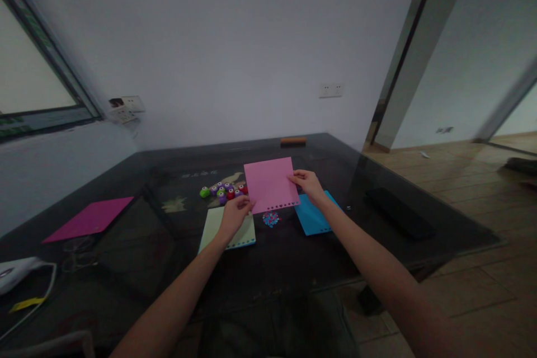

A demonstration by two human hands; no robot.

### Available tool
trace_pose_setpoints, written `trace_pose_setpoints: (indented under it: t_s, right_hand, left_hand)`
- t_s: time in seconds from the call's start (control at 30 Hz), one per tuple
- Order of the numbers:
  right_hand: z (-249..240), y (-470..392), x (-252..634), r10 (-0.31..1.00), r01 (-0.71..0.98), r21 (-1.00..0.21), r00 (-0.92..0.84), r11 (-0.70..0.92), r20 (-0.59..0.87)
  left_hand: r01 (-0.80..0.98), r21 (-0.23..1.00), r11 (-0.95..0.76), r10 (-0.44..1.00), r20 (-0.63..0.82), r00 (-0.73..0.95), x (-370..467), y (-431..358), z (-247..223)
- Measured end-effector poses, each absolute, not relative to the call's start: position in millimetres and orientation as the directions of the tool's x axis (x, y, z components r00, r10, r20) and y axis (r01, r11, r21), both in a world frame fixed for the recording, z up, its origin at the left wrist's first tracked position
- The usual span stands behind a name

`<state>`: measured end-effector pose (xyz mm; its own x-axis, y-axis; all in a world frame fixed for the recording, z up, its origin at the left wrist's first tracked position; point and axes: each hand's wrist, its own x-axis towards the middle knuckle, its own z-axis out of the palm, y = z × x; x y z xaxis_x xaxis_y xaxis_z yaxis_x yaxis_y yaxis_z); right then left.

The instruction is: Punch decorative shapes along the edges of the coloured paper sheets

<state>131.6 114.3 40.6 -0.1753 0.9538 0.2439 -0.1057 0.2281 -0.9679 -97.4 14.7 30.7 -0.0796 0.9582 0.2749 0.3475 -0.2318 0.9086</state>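
A pink sheet of paper (269, 183) is held up above the dark table, with a row of small punched shapes along its lower edge. My left hand (235, 213) pinches its lower left corner, and my right hand (307, 183) grips its right edge. Under my left hand lies a pale green sheet (212, 226) with punched shapes on its near edge. A blue sheet (312, 217) rests partly beneath my right forearm, also punched along its near edge. Between those two sits a small heap of blue and pink paper bits (271, 219).
Several small craft punches (222, 192) in green, purple and red cluster behind my left hand. A magenta sheet (90, 218) lies at the left, above a white device (19, 274) with a cable. A long black object (398, 212) is at the right; a brown bar (293, 141) lies at the back.
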Motion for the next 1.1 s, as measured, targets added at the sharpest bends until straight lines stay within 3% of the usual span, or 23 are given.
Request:
trace_pose_setpoints:
  t_s: [0.33,0.5,0.73,1.1]
  right_hand:
    - [53,104,143,0.961,-0.031,-0.983,-0.206,0.181,0.184]
    - [46,95,158,0.964,-0.020,-0.988,-0.219,0.150,0.151]
    - [36,85,177,0.980,-0.054,-0.996,-0.182,0.066,0.075]
    - [33,92,224,0.988,0.005,-0.991,-0.076,0.136,0.135]
  left_hand:
    - [0.152,0.948,-0.280,0.934,0.306,-0.186,-95,18,25]
    - [0.120,0.956,-0.268,0.946,0.285,-0.156,-85,18,33]
    - [0.287,0.919,-0.269,0.948,0.305,-0.088,-66,18,49]
    - [0.427,0.865,-0.264,0.952,0.305,-0.029,-12,38,48]
